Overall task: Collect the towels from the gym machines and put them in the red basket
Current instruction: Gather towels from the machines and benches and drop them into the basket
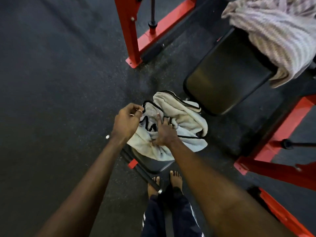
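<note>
Towel (184, 117), pale with a dark trim, is lying crumpled across the far end of a black padded seat (153, 164), spilling over its far edge so most of the pad is lying hidden beneath it. The left hand (127, 121) is pinching the towel's near-left edge between curled fingers, the fingertips themselves being hard to make out. The right hand (164, 131) is pressing down on the middle of the cloth with its fingers spread, several of them sinking into the folds. A second, striped towel (277, 36) is draping over the far end of a larger black pad (227, 77), running out of frame at the top right. Red machine frame (130, 31) parts are standing on the dark floor (51, 82), cut off at the edges. Bare feet (175, 179) are showing beside the seat's near corner.
</note>
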Available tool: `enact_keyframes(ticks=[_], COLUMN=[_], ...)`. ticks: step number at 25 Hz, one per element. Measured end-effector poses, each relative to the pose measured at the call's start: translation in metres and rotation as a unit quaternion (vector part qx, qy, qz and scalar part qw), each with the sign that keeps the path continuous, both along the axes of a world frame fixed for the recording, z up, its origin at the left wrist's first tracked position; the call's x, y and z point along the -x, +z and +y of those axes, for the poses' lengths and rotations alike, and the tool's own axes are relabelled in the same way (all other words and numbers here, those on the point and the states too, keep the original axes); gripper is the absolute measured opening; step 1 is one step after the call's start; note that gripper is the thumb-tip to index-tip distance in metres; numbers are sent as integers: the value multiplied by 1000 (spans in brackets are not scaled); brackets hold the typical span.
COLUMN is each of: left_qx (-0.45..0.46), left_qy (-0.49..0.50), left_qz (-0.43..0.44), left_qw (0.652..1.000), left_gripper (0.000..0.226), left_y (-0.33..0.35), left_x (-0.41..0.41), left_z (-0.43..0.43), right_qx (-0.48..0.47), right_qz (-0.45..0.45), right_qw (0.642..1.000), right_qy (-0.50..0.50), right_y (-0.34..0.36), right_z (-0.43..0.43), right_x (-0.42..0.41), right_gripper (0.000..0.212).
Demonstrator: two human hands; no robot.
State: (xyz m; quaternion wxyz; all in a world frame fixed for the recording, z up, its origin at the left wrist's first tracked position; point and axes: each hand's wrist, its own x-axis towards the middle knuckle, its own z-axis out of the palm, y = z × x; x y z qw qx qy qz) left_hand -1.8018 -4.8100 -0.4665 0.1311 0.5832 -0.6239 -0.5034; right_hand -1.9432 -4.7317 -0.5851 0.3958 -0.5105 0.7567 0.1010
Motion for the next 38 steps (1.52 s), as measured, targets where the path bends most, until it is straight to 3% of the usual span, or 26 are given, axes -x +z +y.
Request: enact_keyframes(ticks=[2, 5, 7, 12, 17, 20, 22, 24, 27, 29, 36, 38], left_qx=[10, 12, 9, 40, 111, 134, 145, 160, 171, 184, 201, 201], left_qy=[-11, -28, -30, -57, -113, -146, -168, -190, -221, -244, -316, -326], left_qz=[2, 6, 15, 46, 71, 66, 58, 44, 36, 28, -49, -109], left_qw=[1000, 1000, 999, 996, 985, 978, 973, 968, 959, 952, 926, 917], left_gripper=[17, 14, 15, 17, 16, 19, 20, 21, 18, 24, 78, 96], left_y=[-3, 7, 24, 102, 184, 226, 240, 239, 212, 180, 93, 78], left_x=[8, 22, 36, 107, 211, 271, 309, 339, 381, 408, 490, 525], left_z=[-3, -6, -8, -8, 8, 27, 40, 50, 64, 66, 45, 35], right_qx=[29, 41, 64, 140, 73, 56, 51, 49, 69, 103, 158, 160], right_qz=[-13, -18, -20, -30, -62, -34, -36, -25, -38, -35, -9, -6], right_qw=[999, 998, 996, 981, 966, 956, 950, 940, 913, 890, 834, 820], right_qy=[-27, -32, -56, -129, -242, -286, -306, -337, -401, -442, -528, -549], right_y=[-5, 12, 41, 144, 251, 285, 277, 290, 284, 260, 198, 186], right_z=[1, -1, -1, 23, 96, 154, 192, 217, 246, 254, 246, 244], right_x=[-4, 0, 11, 91, 206, 270, 314, 329, 348, 363, 416, 434], right_gripper=[119, 71, 58, 59, 49, 81, 92, 94, 61, 54, 60, 58])
